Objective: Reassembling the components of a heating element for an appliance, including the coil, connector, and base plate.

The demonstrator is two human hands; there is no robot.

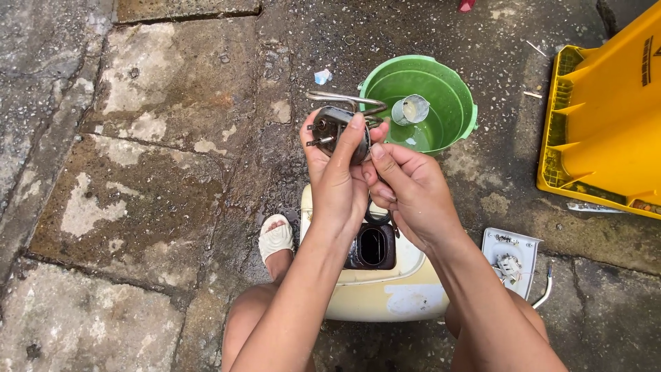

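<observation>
Heating element (337,127), round flange plate with 2 terminals and metal loop: left hand (337,182) fingers clamped across plate, right hand (413,193) fingertips pinched at its right edge, above cream tank (385,289); best gripped firmly by flange, clear of terminals.

A pale, rectangular patch like a worn label (415,300) sits on the cream tank's near side. Dark printed markings (648,60) run along the yellow plastic bin's upper right face.
</observation>
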